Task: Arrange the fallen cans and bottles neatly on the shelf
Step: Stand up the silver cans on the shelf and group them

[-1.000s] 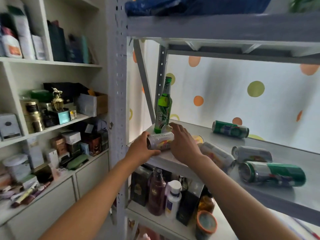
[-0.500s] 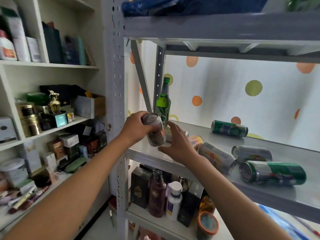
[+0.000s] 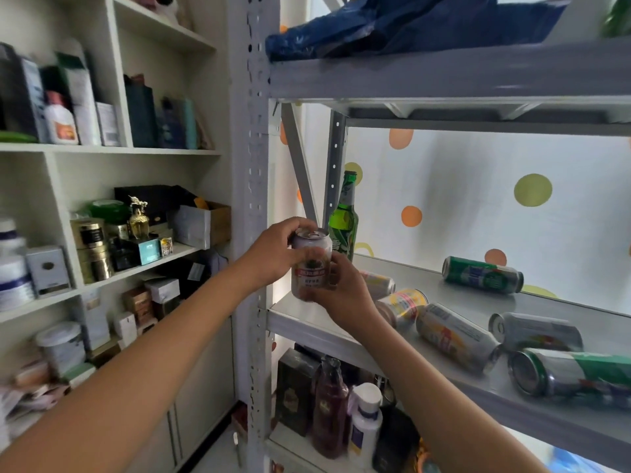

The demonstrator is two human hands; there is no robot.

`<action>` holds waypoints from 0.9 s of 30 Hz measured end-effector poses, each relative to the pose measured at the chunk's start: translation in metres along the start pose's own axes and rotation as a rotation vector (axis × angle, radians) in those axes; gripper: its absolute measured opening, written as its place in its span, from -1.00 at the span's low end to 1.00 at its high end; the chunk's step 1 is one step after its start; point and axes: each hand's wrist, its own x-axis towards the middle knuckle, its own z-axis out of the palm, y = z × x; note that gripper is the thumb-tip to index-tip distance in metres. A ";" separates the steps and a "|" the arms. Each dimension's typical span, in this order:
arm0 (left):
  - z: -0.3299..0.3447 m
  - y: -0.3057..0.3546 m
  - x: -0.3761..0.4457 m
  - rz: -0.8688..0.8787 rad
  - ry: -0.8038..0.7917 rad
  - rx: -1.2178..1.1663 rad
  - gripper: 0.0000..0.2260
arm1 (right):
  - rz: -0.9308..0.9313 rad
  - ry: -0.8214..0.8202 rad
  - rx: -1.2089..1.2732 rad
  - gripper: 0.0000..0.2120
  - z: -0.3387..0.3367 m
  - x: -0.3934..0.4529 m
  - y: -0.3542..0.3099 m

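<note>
The grey metal shelf (image 3: pixel 300 315) is the landmark here, a rack level with a polka-dot wall behind it. To its left stands a white cabinet (image 3: pixel 61 158) crowded with boxes, jars and bottles. On the level above the shelf lies a crumpled blue bag (image 3: pixel 392 25). On the level below it stand a dark red bottle (image 3: pixel 329 414) and a white bottle (image 3: pixel 367 421) among dark boxes.

At the shelf's rear left corner a green glass bottle (image 3: pixel 344 216) stands upright. Across the shelf lie fallen cans: a green can (image 3: pixel 482 274) near the back wall, a big green and silver can (image 3: pixel 573 377) at the front right edge, a silver can (image 3: pixel 536 332) just behind that one, a long pale can (image 3: pixel 457 337) beside them towards the middle, and a yellow-banded can (image 3: pixel 404 303) further left, with another pale can (image 3: pixel 377 279) behind it, partly hidden by the wrist.

Over the shelf's front left corner both hands hold a silver can with a red label (image 3: pixel 311 264) upright, its top facing up, its base just above the shelf. The left hand (image 3: pixel 273 254) wraps it from the left, fingers curled over the rim. The right hand (image 3: pixel 345 291) grips its lower right side, fingers curled round the body.
</note>
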 end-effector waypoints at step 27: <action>0.007 -0.057 -0.062 0.188 0.025 0.952 -0.48 | 0.121 -0.029 -0.033 -0.53 0.041 0.005 0.047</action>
